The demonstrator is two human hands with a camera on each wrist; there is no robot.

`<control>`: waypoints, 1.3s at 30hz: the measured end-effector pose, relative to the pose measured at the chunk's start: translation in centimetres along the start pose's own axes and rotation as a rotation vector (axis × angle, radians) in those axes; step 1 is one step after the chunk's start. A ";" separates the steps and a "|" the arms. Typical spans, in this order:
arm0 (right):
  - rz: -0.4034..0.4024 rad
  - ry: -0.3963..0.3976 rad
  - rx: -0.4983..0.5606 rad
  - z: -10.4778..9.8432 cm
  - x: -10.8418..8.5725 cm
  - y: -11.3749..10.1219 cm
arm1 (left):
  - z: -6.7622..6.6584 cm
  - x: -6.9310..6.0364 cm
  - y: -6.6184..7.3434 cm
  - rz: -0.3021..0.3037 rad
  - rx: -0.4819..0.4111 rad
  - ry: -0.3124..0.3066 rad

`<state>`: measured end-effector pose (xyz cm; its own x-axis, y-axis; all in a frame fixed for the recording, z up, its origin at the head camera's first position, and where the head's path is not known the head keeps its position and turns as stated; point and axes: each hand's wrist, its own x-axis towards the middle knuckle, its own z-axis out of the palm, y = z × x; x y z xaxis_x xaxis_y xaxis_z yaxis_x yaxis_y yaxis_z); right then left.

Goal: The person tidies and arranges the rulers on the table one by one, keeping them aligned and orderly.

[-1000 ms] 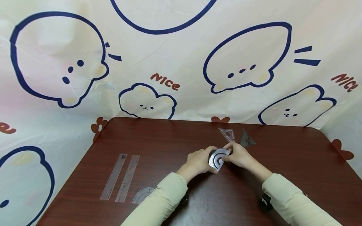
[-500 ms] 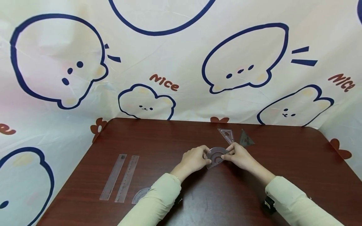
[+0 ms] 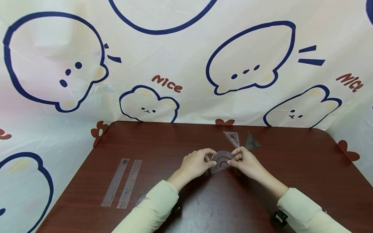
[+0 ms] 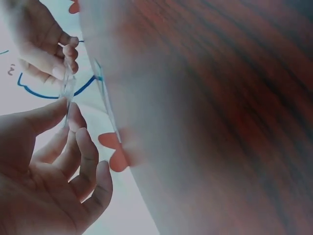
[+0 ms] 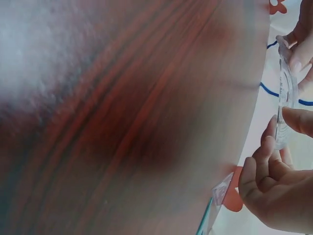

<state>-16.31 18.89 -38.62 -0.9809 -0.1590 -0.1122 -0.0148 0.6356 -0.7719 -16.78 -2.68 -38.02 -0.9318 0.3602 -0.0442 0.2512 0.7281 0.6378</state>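
A clear plastic protractor [image 3: 222, 158] is held up over the table between both hands, its curved edge toward the back. My left hand [image 3: 196, 165] pinches its left end between thumb and fingers. At the other end, my right hand [image 3: 247, 163] pinches it the same way. Seen from the left wrist, the protractor [image 4: 67, 90] stands nearly edge-on, with the left hand [image 4: 54, 166] near and the right hand [image 4: 44, 46] beyond. In the right wrist view the protractor [image 5: 284, 93] also shows edge-on above the fingers of the right hand [image 5: 279, 181].
Two clear rulers [image 3: 115, 183] lie side by side at the left of the brown table [image 3: 221, 207]. Another protractor [image 3: 140, 200] is mostly covered by the left sleeve. Behind the right hand lie a clear set square [image 3: 232, 138] and a dark one [image 3: 252, 141].
The protractor has turned from a tilted, glossy angle to face the head camera more fully. My left hand has shifted left to its end, and the left sleeve covers more of the other protractor.
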 end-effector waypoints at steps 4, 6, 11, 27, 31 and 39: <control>-0.025 0.000 0.011 0.1 -0.8 -0.5 | -0.6 -0.6 0.1 0.019 -0.001 0.011; -0.031 0.000 0.009 0.2 -1.0 -0.6 | -0.8 -0.9 0.1 0.027 -0.002 0.010; -0.042 0.010 -0.002 0.3 -1.2 -0.8 | -1.2 -1.3 0.1 0.049 0.001 0.012; -0.056 0.040 0.011 1.2 -2.4 -1.6 | -2.4 -3.0 -0.6 0.048 0.035 -0.014; -0.063 0.041 0.018 1.6 -2.7 -1.9 | -2.6 -3.4 -0.9 0.052 0.038 -0.008; -0.071 0.046 0.029 2.5 -3.2 -2.3 | -3.0 -4.2 -1.5 0.068 0.019 -0.008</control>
<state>-12.65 16.08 -38.08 -0.9855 -0.1673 -0.0278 -0.0798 0.6019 -0.7946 -14.01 -7.08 -36.52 -0.9102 0.4141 -0.0073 0.3192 0.7126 0.6247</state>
